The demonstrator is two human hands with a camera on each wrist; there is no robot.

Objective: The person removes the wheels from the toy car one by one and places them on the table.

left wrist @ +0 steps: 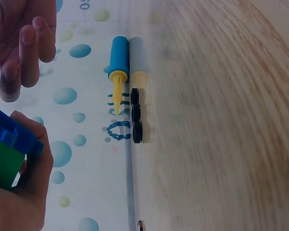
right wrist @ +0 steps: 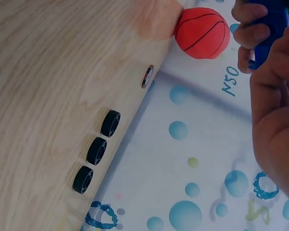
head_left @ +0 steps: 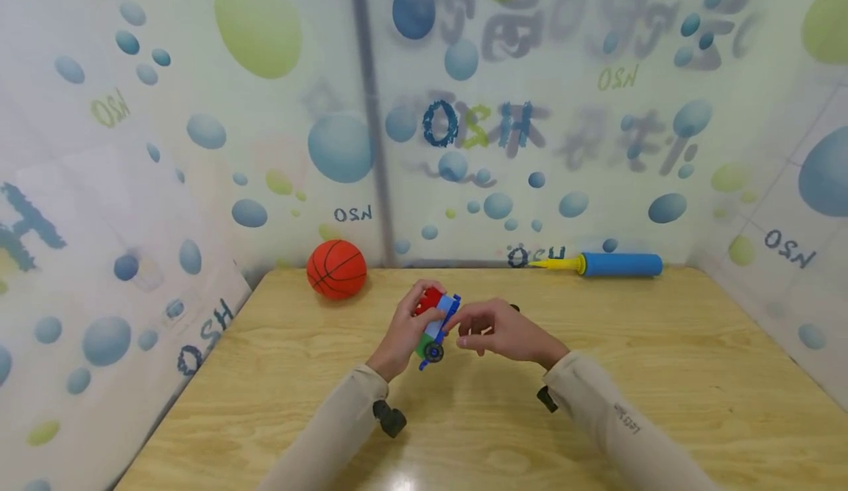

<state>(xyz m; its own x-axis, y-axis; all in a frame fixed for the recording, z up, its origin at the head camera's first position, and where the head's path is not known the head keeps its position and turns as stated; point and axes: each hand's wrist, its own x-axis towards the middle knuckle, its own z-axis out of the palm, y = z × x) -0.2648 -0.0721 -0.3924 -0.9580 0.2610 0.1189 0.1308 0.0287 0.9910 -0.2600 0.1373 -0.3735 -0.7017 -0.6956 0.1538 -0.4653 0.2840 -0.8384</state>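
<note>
A toy vehicle of red, light blue and green blocks on a blue chassis [head_left: 442, 323] is gripped in my left hand [head_left: 402, 331], tilted above the table. One black wheel [head_left: 433, 351] sits at its lower end. My right hand [head_left: 506, 331] is beside the chassis, its index fingertip right at the blue edge and its other fingers loosely bent. Nothing shows between the right fingers in the left wrist view. Part of the toy's green block [left wrist: 5, 163] also appears there above the left palm. In the right wrist view, left fingers [right wrist: 253, 33] wrap the blue part.
Three loose black wheels [right wrist: 96, 151] stand in a row on the wooden table [head_left: 318, 410], mostly hidden behind my right hand in the head view. A small round disc [right wrist: 148, 76] is near them. An orange ball [head_left: 336, 270] and a blue-yellow hand pump [head_left: 619, 264] are at the back edge.
</note>
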